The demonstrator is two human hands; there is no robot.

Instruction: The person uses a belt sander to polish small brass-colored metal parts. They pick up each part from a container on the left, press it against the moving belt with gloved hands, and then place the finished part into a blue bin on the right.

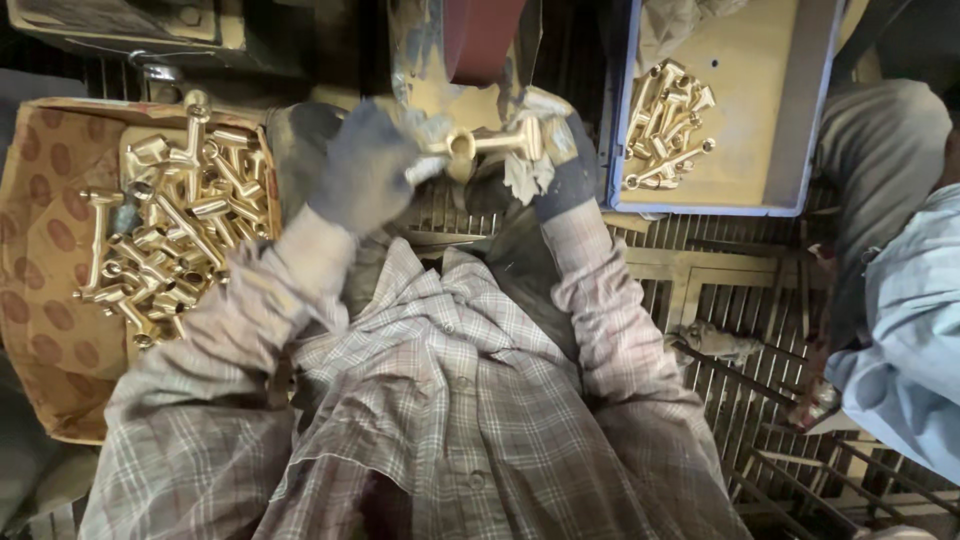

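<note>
Both gloved hands grip one brass fitting point(478, 146) just under the belt point(478, 35): left hand point(365, 165) closed on one end, right hand point(558, 160) on the other. Box point(45, 250) left, blue tray point(800, 120) right.

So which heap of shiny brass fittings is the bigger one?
The heap in the brown cardboard box by the left hand; the blue plastic tray holds far fewer.

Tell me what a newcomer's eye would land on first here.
First, the shiny brass fitting at top centre, gripped by the gloved left hand and right hand. Then the brass heap in the cardboard box at left and a smaller pile in the blue tray at upper right.
</note>
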